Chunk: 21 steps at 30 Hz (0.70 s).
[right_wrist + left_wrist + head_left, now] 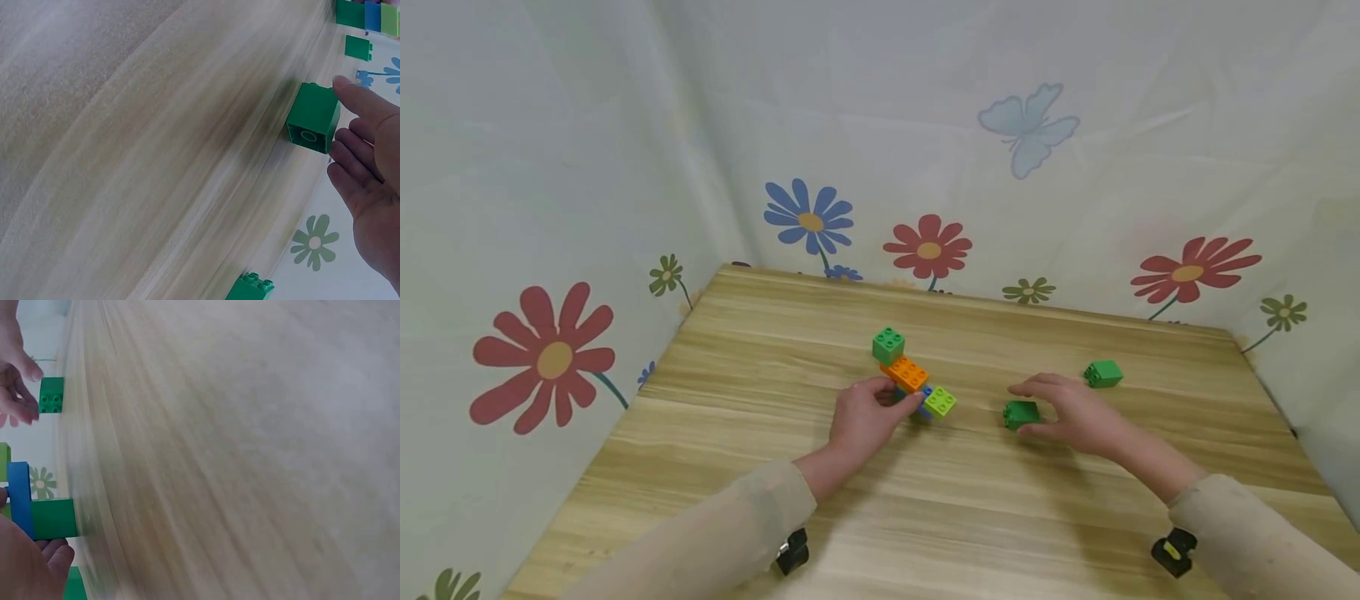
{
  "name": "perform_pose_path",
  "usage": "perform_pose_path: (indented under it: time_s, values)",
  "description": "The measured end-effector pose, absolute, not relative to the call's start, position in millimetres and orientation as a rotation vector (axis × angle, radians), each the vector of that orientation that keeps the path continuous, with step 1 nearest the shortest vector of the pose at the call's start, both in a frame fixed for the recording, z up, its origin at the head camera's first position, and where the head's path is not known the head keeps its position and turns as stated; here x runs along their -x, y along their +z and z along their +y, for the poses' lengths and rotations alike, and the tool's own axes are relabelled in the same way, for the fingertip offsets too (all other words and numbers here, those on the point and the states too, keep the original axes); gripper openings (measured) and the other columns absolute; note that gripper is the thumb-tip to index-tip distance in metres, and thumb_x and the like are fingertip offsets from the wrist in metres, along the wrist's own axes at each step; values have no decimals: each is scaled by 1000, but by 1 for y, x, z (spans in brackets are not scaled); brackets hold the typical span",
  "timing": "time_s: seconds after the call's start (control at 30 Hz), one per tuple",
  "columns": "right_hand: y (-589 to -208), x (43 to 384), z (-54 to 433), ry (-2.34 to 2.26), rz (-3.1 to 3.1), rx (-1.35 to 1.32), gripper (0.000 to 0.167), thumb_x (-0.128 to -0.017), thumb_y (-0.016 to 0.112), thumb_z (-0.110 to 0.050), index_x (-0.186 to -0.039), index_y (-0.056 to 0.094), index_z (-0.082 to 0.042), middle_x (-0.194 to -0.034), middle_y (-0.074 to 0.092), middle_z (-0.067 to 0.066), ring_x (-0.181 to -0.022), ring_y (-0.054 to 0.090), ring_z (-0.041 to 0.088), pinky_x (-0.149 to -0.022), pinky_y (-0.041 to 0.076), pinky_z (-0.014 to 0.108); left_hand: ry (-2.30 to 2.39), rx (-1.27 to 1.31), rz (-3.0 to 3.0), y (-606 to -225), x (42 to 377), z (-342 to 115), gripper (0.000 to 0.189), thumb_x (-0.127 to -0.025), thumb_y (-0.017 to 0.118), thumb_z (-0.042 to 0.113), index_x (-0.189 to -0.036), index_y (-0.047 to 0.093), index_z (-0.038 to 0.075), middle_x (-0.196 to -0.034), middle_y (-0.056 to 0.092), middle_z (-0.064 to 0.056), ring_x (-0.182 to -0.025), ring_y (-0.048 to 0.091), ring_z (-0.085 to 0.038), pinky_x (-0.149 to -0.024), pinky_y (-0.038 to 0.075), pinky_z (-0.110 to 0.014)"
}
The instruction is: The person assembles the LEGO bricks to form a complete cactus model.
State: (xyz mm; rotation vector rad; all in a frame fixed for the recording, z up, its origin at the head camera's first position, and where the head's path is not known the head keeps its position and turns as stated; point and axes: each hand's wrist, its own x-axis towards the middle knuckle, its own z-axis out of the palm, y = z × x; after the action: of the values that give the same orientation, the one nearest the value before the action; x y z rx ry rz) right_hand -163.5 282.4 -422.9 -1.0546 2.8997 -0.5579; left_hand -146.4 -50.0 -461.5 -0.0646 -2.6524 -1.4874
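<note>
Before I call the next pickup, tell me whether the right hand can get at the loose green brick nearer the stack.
Likely yes: the right hand has its fingers open about that green brick, with nothing visible in the way.

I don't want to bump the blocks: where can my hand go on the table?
The table is free at front between the sleeves, and at back left between the flowery wall and joined blocks. It's crowded where the left fingers hold those blocks, and around the right fingers, by two green blocks.
</note>
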Motion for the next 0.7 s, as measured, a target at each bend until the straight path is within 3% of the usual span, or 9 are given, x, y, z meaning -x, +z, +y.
perform_pose_path:
  time_s: [0.27,0.7]
  values:
    - [-425,164,280,-530,2896,1106,49,-88,91,-20,-131,74,-4,-123,74,8,-113,71,30,-95,61,52,-1494,86,-2655,-462,148,-46,39,-90,87,42,-108,82,8,-108,81,-7,-99,78,-22,-87,65,-41]
    - [-428,167,275,-469,2885,1070,39,-89,89,-13,-125,76,-5,-118,73,6,-109,70,27,-92,62,49,-1522,110,-2671,-463,154,-38,42,-90,87,44,-113,82,9,-110,81,-5,-100,78,-20,-87,65,-39]
